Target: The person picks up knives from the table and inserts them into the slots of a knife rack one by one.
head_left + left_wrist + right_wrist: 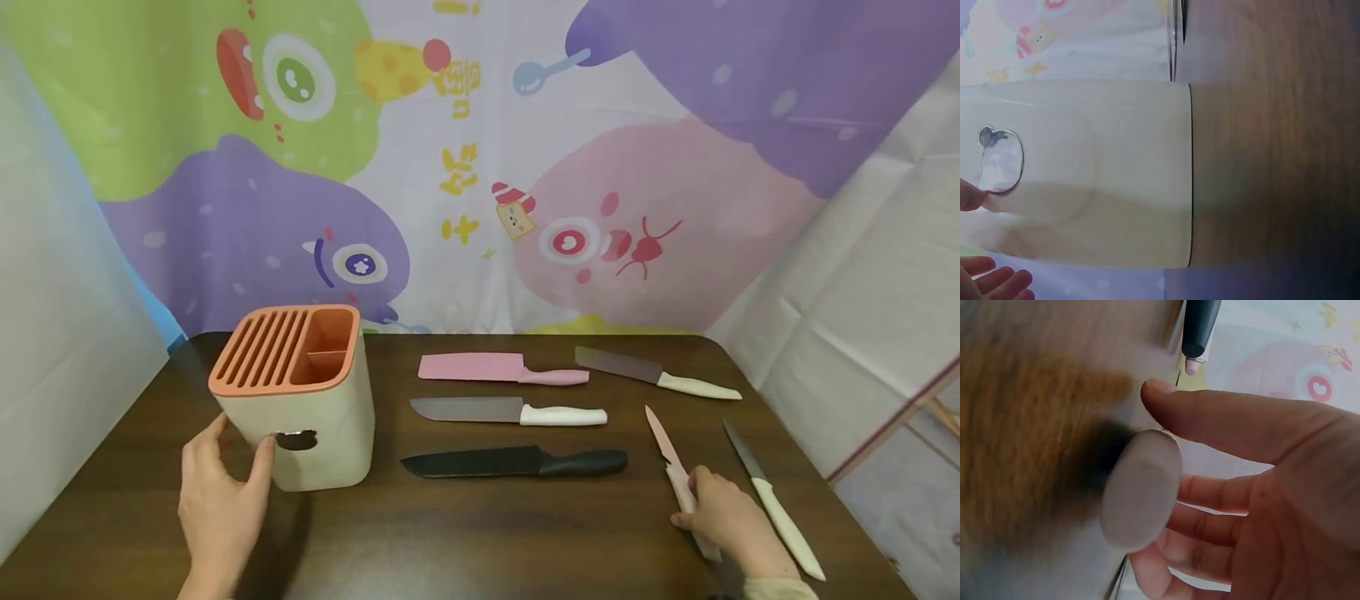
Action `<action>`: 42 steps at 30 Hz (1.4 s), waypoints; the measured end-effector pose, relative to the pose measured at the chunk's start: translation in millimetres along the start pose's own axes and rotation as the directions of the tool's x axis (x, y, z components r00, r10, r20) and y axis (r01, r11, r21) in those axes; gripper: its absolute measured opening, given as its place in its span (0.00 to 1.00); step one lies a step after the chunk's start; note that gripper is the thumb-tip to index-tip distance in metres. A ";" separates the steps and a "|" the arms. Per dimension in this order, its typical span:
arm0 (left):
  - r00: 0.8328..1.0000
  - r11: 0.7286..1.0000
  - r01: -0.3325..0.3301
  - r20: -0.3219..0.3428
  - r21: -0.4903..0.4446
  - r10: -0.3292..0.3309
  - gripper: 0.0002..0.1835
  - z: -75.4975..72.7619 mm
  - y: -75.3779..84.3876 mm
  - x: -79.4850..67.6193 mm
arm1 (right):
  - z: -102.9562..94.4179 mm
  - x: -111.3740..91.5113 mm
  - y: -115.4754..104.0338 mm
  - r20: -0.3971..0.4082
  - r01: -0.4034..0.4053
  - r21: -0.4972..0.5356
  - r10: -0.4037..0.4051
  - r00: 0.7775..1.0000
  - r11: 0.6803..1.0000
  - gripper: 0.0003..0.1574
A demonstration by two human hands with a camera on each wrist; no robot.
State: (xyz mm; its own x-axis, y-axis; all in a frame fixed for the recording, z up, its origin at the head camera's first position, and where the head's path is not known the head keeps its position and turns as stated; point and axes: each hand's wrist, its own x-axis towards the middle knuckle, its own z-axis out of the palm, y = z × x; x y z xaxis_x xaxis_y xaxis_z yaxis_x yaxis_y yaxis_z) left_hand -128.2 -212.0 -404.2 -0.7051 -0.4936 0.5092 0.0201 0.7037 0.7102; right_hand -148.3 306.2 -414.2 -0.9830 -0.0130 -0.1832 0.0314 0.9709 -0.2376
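A cream knife block (330, 437) with an orange slotted top (283, 385) stands at the table's left. My left hand (221, 500) reaches around its near left corner. The thumb touches the front by the shiny badge (1002, 161), and the loosely extended fingers lie along the side. At the right, my right hand (727, 517) holds a small pink knife (682, 492) by its pale handle, thumb across one side and fingers curled on the other. In the right wrist view the handle's rounded end (1141, 490) faces the camera, hiding the blade.
In the middle lie a pink cleaver (472, 367), a white-handled knife (562, 415) and a black knife (480, 462). A cream-handled cleaver (697, 387) lies at the back right. Right of my right hand is a slim cream-handled knife (787, 525). A cartoon cloth (480, 292) hangs behind the table.
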 end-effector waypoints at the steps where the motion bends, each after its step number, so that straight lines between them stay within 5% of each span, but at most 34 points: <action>1: 1.000 1.000 0.001 0.006 -0.007 -0.001 0.29 0.1 -0.7 -0.4 | 0.7 0.4 -0.1 0.004 0.000 -0.001 0.000 1.000 1.000 0.37; 24: 0.999 0.999 -0.033 0.003 -0.025 0.033 0.26 4.6 -2.2 -2.1 | 3.9 -1.9 1.7 -0.060 0.009 0.008 -0.008 0.998 1.000 0.26; 42: 1.000 1.000 -0.028 0.003 -0.012 0.028 0.26 4.5 -1.2 -1.8 | -13.3 -11.7 -4.7 -0.233 0.077 0.016 -0.071 0.970 0.997 0.22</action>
State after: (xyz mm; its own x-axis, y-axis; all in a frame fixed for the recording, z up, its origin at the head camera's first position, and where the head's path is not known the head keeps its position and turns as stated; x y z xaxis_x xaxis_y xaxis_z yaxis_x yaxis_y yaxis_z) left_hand -130.2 -209.6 -408.1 -0.7063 -0.4720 0.5275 0.0488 0.7110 0.7015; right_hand -139.4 305.0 -398.3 -0.9978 -0.0256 0.0614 -0.0411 0.9632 -0.2658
